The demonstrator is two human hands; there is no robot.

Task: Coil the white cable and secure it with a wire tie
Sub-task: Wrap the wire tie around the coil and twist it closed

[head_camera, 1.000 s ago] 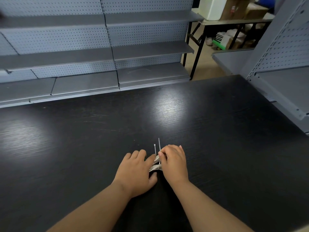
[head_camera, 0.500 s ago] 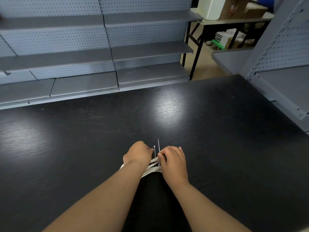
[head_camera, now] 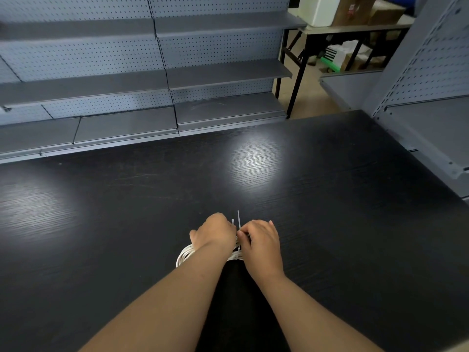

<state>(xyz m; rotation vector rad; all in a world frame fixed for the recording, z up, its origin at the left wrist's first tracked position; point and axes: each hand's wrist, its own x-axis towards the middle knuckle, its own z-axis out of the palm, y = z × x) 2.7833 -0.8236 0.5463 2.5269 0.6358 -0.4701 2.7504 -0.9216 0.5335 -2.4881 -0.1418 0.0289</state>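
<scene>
The white cable (head_camera: 183,255) lies coiled on the black table (head_camera: 330,212), mostly hidden under my hands; a loop shows to the left of my left wrist. A thin white wire tie (head_camera: 238,221) stands upright between my hands, both its ends pointing away from me. My left hand (head_camera: 215,231) is closed at the tie's short end with the head. My right hand (head_camera: 261,241) pinches the tie's longer tail and presses on the bundle.
Grey pegboard shelving (head_camera: 157,80) runs along the table's far edge, and another shelf unit (head_camera: 431,123) stands at the right. A folding table (head_camera: 355,29) with boxes is beyond, at the back right.
My left hand has lifted off the coil, turned and closed on the tie's head end, uncovering a loop of cable on the left. My right hand has stayed in place.
</scene>
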